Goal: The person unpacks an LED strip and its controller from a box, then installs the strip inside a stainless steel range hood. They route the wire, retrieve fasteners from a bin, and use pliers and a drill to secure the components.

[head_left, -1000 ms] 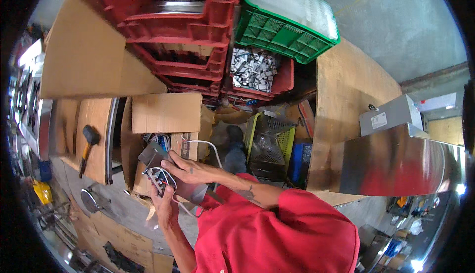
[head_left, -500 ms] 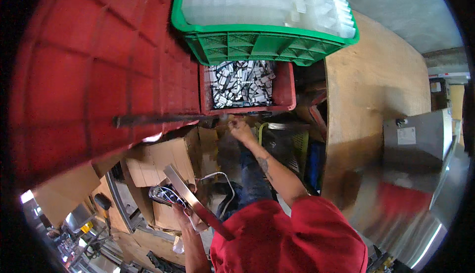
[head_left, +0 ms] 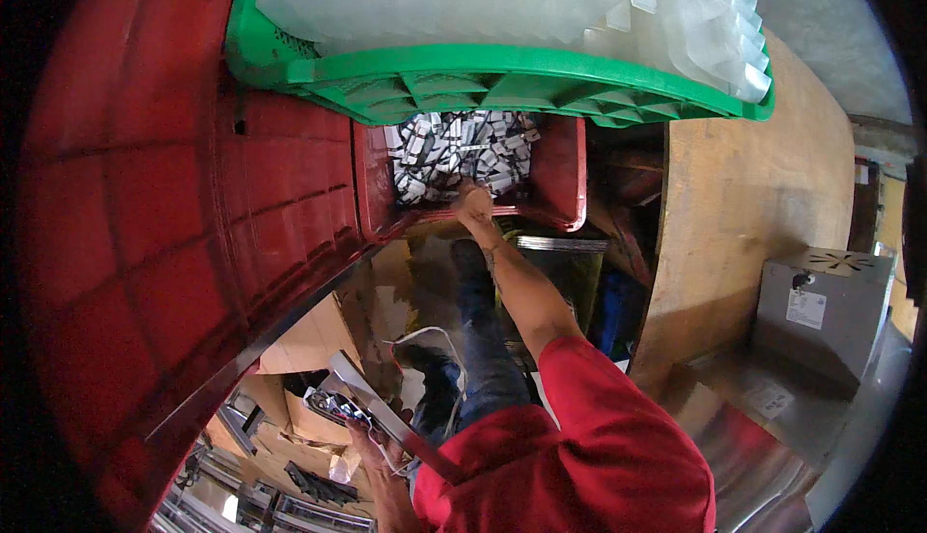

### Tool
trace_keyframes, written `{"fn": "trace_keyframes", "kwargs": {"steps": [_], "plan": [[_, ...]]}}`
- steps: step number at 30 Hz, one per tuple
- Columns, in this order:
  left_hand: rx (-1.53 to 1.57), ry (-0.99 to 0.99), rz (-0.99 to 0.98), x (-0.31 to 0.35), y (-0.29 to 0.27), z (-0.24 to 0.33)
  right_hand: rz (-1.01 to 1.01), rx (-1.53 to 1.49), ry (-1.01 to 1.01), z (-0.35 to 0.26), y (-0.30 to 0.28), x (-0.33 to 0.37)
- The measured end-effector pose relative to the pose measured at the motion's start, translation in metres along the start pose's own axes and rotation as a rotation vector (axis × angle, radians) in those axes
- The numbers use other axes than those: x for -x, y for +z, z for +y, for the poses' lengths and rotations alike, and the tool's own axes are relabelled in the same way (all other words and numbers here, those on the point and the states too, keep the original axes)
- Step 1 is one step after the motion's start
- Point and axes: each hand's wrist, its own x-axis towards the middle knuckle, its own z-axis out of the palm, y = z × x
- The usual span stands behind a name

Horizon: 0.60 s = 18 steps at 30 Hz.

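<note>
My right hand [head_left: 473, 202] reaches over the near rim of a red bin [head_left: 560, 181] at its fingertips' end. Inside lies a heap of small white, grey and black parts [head_left: 459, 152]. My fingertips touch or nearly touch the heap; how they are bent does not show clearly. Low at the left, my left hand [head_left: 372, 446] is closed around a long metal strip [head_left: 372, 403] held aslant against my body. Bundled wires and small fittings [head_left: 331, 404] sit at its far end. A white cable [head_left: 449, 350] loops beside it.
Above the bin, a green crate [head_left: 483, 74] holds stacked translucent white pieces [head_left: 463, 2]. A large red crate wall [head_left: 174, 176] fills the left. At the right stand a plywood panel [head_left: 753, 185] and a grey metal box [head_left: 816, 316]. Cardboard [head_left: 309, 335] lies below left.
My right hand has moved forward, from in front of the red bin to over its rim and into it. The view has come closer to the crates. My left hand keeps its hold.
</note>
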Motion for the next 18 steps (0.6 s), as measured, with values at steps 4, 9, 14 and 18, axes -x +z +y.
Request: {"fn": "trace_keyframes", "kwargs": {"steps": [4,9,14,18], "plan": [[0.027,-0.051,0.059,-0.005,-0.001,0.007,0.383,-0.346,-0.167,0.060,-0.012,0.005],[0.152,-0.133,-0.069,-0.010,-0.024,0.002,-0.064,0.757,-0.202,0.082,-0.063,-0.002],[0.276,-0.160,0.013,-0.008,-0.021,-0.010,-0.196,0.766,-0.084,0.053,-0.078,-0.018],[0.195,-0.128,0.006,-0.008,-0.035,-0.007,-0.167,0.860,-0.118,0.053,-0.078,-0.022]]}}
